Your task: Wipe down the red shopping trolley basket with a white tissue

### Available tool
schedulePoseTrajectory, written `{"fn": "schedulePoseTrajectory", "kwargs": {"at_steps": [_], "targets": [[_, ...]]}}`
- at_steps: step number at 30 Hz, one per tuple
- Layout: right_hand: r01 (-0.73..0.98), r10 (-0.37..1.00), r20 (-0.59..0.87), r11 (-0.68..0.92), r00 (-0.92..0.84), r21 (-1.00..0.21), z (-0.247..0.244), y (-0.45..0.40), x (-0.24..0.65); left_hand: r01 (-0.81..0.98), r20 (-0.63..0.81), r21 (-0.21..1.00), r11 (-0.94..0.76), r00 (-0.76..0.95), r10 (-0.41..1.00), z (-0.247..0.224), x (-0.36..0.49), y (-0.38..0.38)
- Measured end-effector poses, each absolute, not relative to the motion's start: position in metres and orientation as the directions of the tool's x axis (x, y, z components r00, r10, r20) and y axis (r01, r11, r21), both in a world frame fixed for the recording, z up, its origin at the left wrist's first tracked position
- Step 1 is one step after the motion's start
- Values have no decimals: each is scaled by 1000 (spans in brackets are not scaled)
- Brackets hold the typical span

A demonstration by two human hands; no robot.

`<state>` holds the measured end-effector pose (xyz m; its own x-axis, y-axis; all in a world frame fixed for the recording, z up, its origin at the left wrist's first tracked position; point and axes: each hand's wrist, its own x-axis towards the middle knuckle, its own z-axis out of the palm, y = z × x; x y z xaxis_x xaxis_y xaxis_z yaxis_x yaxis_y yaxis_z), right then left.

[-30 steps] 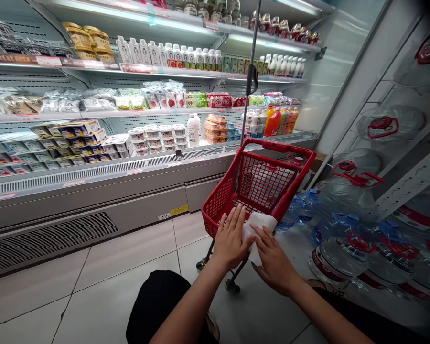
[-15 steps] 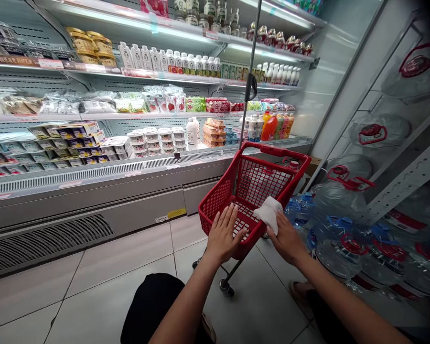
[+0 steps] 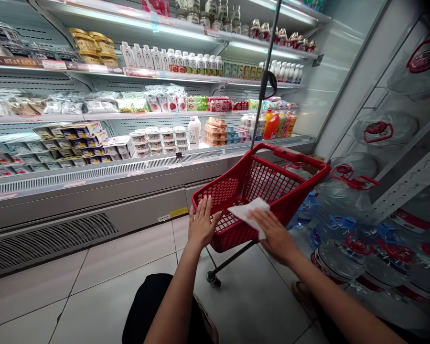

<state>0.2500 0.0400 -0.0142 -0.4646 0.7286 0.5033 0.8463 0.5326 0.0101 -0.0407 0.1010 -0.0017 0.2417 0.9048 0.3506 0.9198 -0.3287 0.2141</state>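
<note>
A red plastic shopping cart (image 3: 283, 177) with mesh sides stands on wheels in front of me, turned at an angle. My left hand (image 3: 201, 225) lies with its fingers stretched at the cart's near left rim and holds nothing. Under the fingers of my right hand (image 3: 274, 235) is a white wipe (image 3: 249, 211), pressed against the cart's near right rim. The wipe is spread out and partly covers that rim. A dark pole with a hand loop (image 3: 268, 85) rises from the cart's far side.
An open refrigerated case (image 3: 154, 200) with dairy cartons, cups and bottles runs along the left and back. Large water bottles (image 3: 338, 253) stand close on the right, with more on a metal rack (image 3: 415, 165). Pale floor tiles (image 3: 93, 296) lie below.
The cart has swung round, its handle end moving right. My left hand has shifted left along the rim. My right hand has moved slightly left, and the wipe is now flatter.
</note>
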Motion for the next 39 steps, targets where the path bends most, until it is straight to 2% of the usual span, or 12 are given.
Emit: {"fn": "schedulePoseTrajectory", "kwargs": {"at_steps": [5, 8, 10, 13, 16, 18, 24, 28, 31, 34, 36, 39], "targets": [[938, 756, 621, 333, -206, -93, -21, 47, 300, 927, 353, 217, -307, 218, 910, 6, -40, 98], [933, 750, 648, 313, -131, -175, -35, 33, 268, 905, 430, 198, -377, 265, 863, 13, -13, 82], [916, 756, 635, 353, -161, -188, -44, 23, 234, 858, 471, 162, -488, 367, 802, 15, 9, 69], [877, 741, 601, 462, -300, -132, -46, 15, 197, 787, 502, 103, -608, 487, 715, 14, 32, 56], [841, 702, 567, 540, -431, -29, -37, 20, 204, 800, 515, 93, -593, 471, 716, 10, 32, 56], [851, 707, 543, 525, -454, 28, -26, 29, 232, 816, 513, 91, -570, 452, 730, 8, 25, 60], [953, 773, 564, 285, -289, 97, 10, 55, 338, 856, 495, 84, -510, 408, 767, 8, 4, 72], [979, 773, 606, 201, -186, 44, 11, 65, 344, 878, 495, 96, -469, 367, 788, 9, 1, 74], [971, 754, 639, 234, -154, -42, -9, 64, 305, 861, 505, 89, -501, 395, 768, 9, 8, 73], [939, 746, 630, 336, -217, -75, -28, 56, 259, 809, 511, 54, -586, 482, 712, 8, 22, 69], [910, 737, 611, 409, -288, -64, -31, 50, 240, 773, 514, 31, -633, 531, 674, 5, 33, 67], [865, 712, 561, 502, -422, 14, -23, 49, 241, 762, 512, 34, -647, 543, 666, 0, 46, 65]]}}
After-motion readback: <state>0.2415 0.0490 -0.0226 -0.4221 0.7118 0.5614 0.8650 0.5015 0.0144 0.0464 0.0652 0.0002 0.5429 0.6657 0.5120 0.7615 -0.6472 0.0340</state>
